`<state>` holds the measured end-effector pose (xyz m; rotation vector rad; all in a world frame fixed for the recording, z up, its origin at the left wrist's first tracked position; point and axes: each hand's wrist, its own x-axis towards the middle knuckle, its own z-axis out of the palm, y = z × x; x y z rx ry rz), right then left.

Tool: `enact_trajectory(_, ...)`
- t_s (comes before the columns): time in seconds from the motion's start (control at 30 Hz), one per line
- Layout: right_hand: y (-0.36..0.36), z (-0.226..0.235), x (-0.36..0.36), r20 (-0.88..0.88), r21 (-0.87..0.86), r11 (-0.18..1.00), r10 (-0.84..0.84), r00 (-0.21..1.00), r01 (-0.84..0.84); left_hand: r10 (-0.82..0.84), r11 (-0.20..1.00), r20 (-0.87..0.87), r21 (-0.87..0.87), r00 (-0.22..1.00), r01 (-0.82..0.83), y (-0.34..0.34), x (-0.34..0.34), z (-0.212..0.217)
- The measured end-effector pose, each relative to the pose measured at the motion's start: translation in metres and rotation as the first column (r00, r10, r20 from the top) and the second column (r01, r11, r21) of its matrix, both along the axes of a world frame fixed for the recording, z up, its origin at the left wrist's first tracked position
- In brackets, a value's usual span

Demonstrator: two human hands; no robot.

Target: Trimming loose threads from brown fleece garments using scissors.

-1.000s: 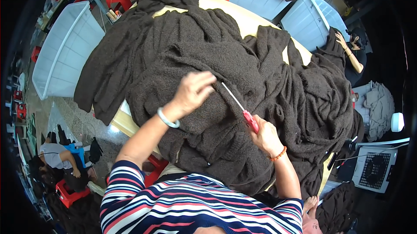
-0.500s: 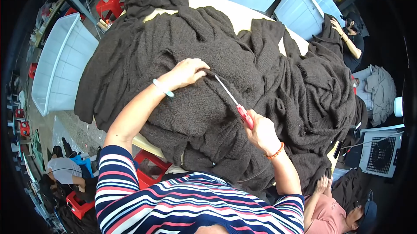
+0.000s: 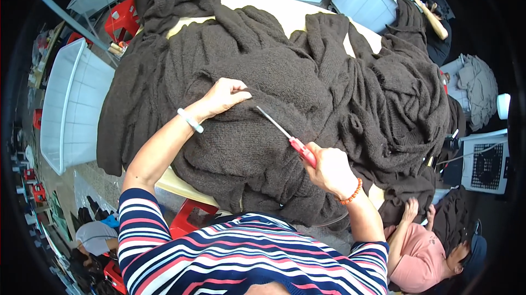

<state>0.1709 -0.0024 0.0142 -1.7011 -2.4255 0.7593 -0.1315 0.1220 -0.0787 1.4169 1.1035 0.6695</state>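
A large heap of dark brown knit fabric (image 3: 230, 141) lies spread in front of me over a pale yellow table. My left hand (image 3: 226, 96), with a pale bangle on its wrist, is closed and pinches a fold of this fabric near the middle of the heap. Pink-handled scissors (image 3: 299, 147), by their look, are gripped in my right hand (image 3: 331, 170). Their thin metal blades are together and point up and left. The tip is a short way right of my left fingertips, over the fabric. Palm and fingers cover the rear of the handle.
Pale plastic bins (image 3: 68, 103) stand left and behind the yellow table (image 3: 268, 6). Co-workers handle brown fabric at the far left, far right and near right, where a person in pink (image 3: 419, 259) sits close. Red stools (image 3: 121, 20) stand left; another is beside my left elbow.
My left hand has moved slightly left and down along the fabric. The scissors have drawn left and down with my right hand, and their tip is now apart from my left fingers.
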Motion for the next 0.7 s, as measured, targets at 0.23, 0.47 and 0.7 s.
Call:
enact_trajectory(0.23,0.001,0.003,-0.017,0.030,0.037,0.999,-0.028,0.999,0.027,-0.017,1.000,0.068,-0.014,0.998,0.018,0.004,-0.003,0.018)
enact_trajectory(0.47,0.001,0.006,-0.030,0.001,0.027,0.999,-0.033,0.999,0.033,0.000,1.000,0.097,-0.031,0.995,0.003,0.007,-0.006,0.012)
enact_trajectory(0.7,-0.001,0.002,-0.034,-0.028,0.035,0.998,-0.055,0.998,0.056,0.024,0.995,0.279,-0.103,0.960,0.005,0.009,-0.012,0.007)
